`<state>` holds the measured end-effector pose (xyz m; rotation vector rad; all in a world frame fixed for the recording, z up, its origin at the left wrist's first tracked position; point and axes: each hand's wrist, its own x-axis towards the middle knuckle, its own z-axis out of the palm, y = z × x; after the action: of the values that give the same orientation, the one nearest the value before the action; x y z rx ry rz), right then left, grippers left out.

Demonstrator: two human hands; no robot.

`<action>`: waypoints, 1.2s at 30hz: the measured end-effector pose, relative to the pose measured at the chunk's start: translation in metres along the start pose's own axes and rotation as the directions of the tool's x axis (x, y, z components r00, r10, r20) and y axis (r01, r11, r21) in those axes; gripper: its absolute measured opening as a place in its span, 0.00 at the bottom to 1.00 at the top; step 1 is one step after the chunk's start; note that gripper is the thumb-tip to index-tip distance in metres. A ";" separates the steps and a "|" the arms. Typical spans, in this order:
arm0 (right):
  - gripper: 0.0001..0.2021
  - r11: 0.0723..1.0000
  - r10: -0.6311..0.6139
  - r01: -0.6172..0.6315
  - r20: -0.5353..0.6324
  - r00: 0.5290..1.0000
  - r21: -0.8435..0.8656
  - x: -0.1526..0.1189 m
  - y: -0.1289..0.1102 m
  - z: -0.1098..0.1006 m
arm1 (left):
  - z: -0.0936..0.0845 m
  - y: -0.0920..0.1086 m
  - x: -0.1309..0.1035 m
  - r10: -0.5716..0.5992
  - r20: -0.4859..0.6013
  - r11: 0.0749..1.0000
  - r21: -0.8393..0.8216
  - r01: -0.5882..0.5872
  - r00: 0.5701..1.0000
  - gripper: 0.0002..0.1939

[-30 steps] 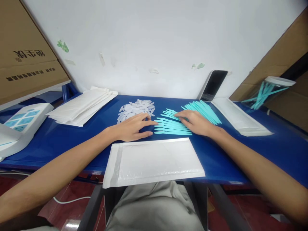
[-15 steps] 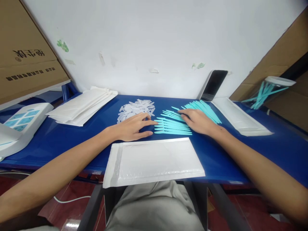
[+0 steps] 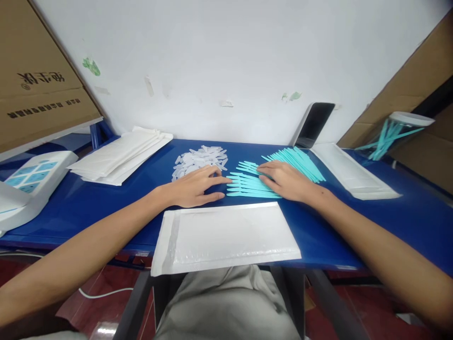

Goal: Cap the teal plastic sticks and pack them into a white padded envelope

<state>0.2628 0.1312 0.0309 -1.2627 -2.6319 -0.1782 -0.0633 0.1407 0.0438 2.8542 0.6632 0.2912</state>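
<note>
Fingers apart, my left hand (image 3: pixel 198 186) lies on the blue table beside a pile of small whitish plastic pieces (image 3: pixel 198 158). Its index fingertip reaches the left ends of a row of thin turquoise plastic sticks (image 3: pixel 247 185). My right hand (image 3: pixel 285 180) rests over the right part of these sticks, its fingers stretched out and the thumb apart from them. It hides part of the row. Behind it, a thicker fan of the same turquoise sticks (image 3: pixel 300 163) is spread out. A white padded envelope (image 3: pixel 230 236) lies flat in front of both hands.
Stacked white padded envelopes (image 3: pixel 120 158) lie at the left, near a white device with blue panels (image 3: pixel 31 179). On the right are another padded envelope (image 3: pixel 356 172), a leaning phone (image 3: pixel 314 125) and a clear jar of turquoise sticks (image 3: pixel 396 132). Cardboard stands at both sides.
My right hand has moved slightly left and nearer to me, over the row. The loose sticks by its fingertips have shifted left, closer to the row. My left hand has stayed put.
</note>
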 end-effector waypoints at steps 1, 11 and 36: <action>0.26 1.000 -0.004 0.004 0.004 1.000 0.002 0.000 0.000 0.000 | 0.000 0.000 0.000 0.001 0.001 1.000 0.005 -0.001 1.000 0.27; 0.25 1.000 -0.002 0.001 0.019 1.000 0.004 -0.001 -0.003 0.000 | 0.001 -0.002 -0.001 0.013 0.004 1.000 0.017 -0.013 1.000 0.27; 0.27 0.981 -0.053 0.042 0.055 0.997 0.190 0.002 -0.020 -0.003 | 0.001 -0.002 -0.001 0.012 -0.015 1.000 -0.004 -0.012 1.000 0.27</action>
<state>0.2461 0.1193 0.0339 -1.1607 -2.6562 0.1011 -0.0645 0.1423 0.0426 2.8556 0.6479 0.3161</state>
